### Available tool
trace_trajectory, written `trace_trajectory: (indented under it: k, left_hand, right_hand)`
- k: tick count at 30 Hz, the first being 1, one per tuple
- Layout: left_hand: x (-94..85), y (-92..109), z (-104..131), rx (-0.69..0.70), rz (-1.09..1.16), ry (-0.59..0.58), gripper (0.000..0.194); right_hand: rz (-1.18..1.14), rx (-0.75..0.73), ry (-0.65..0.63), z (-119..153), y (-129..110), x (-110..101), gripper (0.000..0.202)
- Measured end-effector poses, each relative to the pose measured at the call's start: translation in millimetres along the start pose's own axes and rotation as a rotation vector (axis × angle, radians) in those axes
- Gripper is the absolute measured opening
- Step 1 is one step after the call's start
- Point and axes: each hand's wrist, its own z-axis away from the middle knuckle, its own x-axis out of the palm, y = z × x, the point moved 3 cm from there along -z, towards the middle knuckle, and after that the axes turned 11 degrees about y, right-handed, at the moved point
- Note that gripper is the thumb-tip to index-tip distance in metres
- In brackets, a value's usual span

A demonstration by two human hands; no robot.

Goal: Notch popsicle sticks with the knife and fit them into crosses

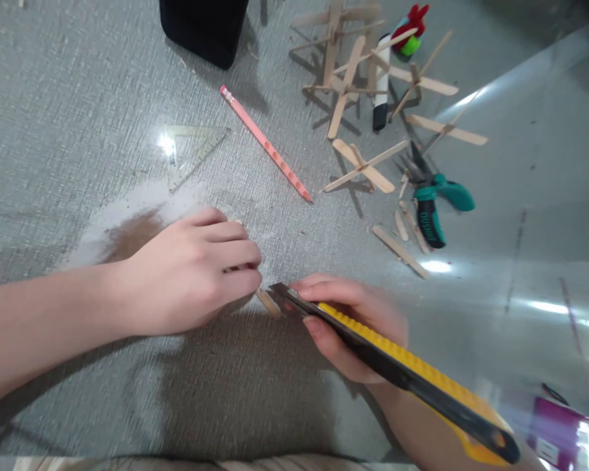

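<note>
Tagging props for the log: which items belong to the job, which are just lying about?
Job:
yellow cutter, in right hand
wooden strip, by left hand
likely crossed sticks, pliers, pencil, set square

Seemingly just lying about:
black case
marker
red-and-green object
purple item

A grey textured tabletop [78,98] fills the view, glossier toward the right, where white light reflections [550,306] streak it, with beige fabric [275,463] along the near edge.
</note>
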Motion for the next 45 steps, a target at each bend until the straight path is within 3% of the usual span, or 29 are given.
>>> trace_trajectory:
  k: [5, 11, 24, 34, 40, 45]
  left_hand:
    - [-1.1, -1.5, -0.4, -0.028, -0.004, 0.039, 0.021]
    - [-2.0, -0.2, -2.4, -0.030, 0.038, 0.006, 0.028]
    - [1.8, 1.9, -0.9, 0.019, -0.023, -0.024, 0.023]
    - [-1.6, 11.6, -3.8, 0.101, -0.101, 0.005, 0.038]
    - [-1.5, 21.4, 0.9, 0.154, -0.173, 0.034, 0.032]
    - [-1.4, 24.7, 1.5, 0.130, -0.193, 0.009, 0.027]
  right_hand:
    - [0.048, -0.041, -0.014, 0.8, -0.5, 2.7, 0.031]
    - [0.117, -0.155, -0.085, -2.5, -7.9, 9.2, 0.038]
    - [0.122, -0.161, -0.103, -3.0, -6.0, 10.5, 0.035]
    - [0.147, -0.181, -0.133, -4.4, -12.4, 13.4, 0.038]
    - [0.143, -0.146, -0.168, 1.3, -13.0, 14.9, 0.042]
    - [0.084, -0.102, -0.207, 3.9, -9.1, 14.5, 0.032]
